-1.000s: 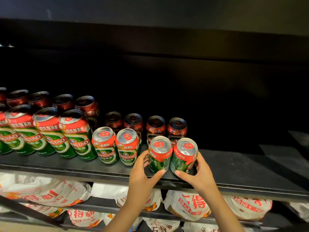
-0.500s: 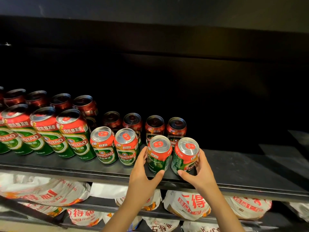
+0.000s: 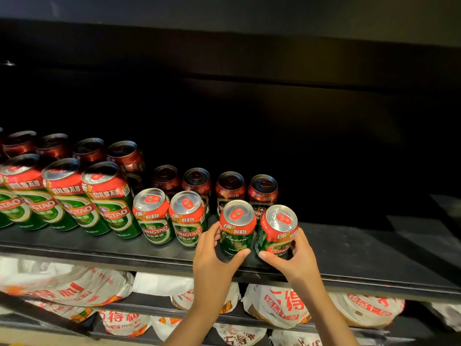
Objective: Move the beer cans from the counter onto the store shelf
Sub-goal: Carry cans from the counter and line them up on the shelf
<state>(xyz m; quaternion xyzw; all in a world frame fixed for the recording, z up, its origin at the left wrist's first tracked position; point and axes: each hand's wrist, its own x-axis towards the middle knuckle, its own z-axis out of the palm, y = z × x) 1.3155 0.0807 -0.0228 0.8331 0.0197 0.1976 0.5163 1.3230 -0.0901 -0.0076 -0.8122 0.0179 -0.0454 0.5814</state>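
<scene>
Two short green-and-red beer cans stand near the front edge of the black store shelf (image 3: 349, 255). My left hand (image 3: 214, 253) grips the left can (image 3: 237, 226), thumb across its front, fingers behind. The right can (image 3: 277, 231) is held by my right hand (image 3: 294, 255) the same way. To their left stand two more short cans (image 3: 172, 216), and further left several tall cans (image 3: 82, 196). Behind them runs a second row of cans in shadow (image 3: 229, 188). The counter is not in view.
Bare shelf surface stretches to the right of the held cans. The shelf's back is dark. On the lower shelf lie several white bags with red print (image 3: 282, 305). A dark panel overhangs the shelf from above.
Both hands have shifted the two cans slightly; the left can has turned, its green side with script lettering now facing me. The cans sit a little further apart from the neighbours on the left.
</scene>
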